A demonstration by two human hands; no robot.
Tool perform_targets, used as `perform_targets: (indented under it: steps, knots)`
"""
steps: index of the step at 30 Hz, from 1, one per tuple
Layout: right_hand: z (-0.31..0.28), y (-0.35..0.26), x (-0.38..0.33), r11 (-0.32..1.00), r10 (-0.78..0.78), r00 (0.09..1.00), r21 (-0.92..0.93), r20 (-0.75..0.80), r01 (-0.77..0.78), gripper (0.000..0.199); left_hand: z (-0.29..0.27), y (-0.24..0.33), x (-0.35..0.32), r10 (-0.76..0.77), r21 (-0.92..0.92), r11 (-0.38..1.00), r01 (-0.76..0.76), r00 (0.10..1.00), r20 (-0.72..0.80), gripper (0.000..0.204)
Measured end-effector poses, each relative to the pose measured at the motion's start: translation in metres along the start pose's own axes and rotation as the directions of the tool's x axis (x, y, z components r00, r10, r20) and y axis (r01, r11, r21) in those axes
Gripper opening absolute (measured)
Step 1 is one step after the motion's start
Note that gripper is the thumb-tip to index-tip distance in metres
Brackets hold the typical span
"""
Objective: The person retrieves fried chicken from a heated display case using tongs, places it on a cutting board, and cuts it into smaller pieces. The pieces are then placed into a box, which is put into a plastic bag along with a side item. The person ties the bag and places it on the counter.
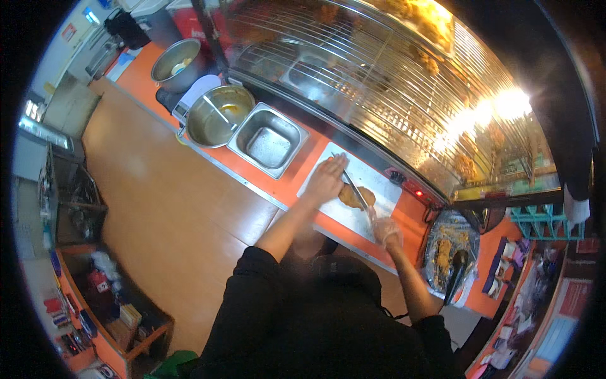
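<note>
A golden breaded cutlet [351,196] lies on a white cutting board [385,187] on the orange counter. My left hand [326,179] rests flat on the board, just left of the cutlet, fingers pointing toward the display case. My right hand [386,231], in a clear plastic glove, grips the handle of a long knife [355,189] whose blade lies across the cutlet.
Left of the board sit a square steel pan [267,139], a round steel bowl [218,116] and a larger pot [178,63]. A heated glass display case [391,82] with wire racks runs behind. To the right a foil tray [449,252] holds fried pieces and black tongs.
</note>
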State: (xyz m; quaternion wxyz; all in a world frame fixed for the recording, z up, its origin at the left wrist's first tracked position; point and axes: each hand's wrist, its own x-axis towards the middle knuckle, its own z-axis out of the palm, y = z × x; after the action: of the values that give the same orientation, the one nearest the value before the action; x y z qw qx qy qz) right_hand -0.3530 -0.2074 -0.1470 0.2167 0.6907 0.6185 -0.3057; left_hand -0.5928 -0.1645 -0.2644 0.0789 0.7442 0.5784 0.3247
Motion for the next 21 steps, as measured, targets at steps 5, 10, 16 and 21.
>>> perform_targets:
  steps: [5, 10, 16, 21]
  knots:
    - [-0.030, 0.006, -0.003, 0.997, -0.039, 0.999, 0.066, -0.023, 0.040, 0.095, -0.059, 0.042, 0.018, -0.009, -0.169, 0.986, -0.005, 0.997, -0.080, 0.060]
    - [-0.044, 0.001, -0.051, 0.995, -0.100, 0.994, 0.036, 0.048, 0.098, 0.094, -0.048, 0.045, -0.007, 0.004, -0.139, 0.990, 0.002, 0.999, 0.046, 0.062]
    - [0.000, 0.000, -0.016, 0.984, -0.035, 0.999, 0.176, 0.037, 0.028, 0.096, -0.038, 0.040, -0.008, -0.028, -0.069, 0.997, 0.028, 1.000, 0.001, 0.060]
    - [0.017, -0.001, 0.009, 0.982, 0.006, 0.993, 0.185, 0.121, -0.028, 0.097, -0.039, 0.022, -0.006, -0.002, -0.075, 0.997, 0.003, 1.000, 0.014, 0.064]
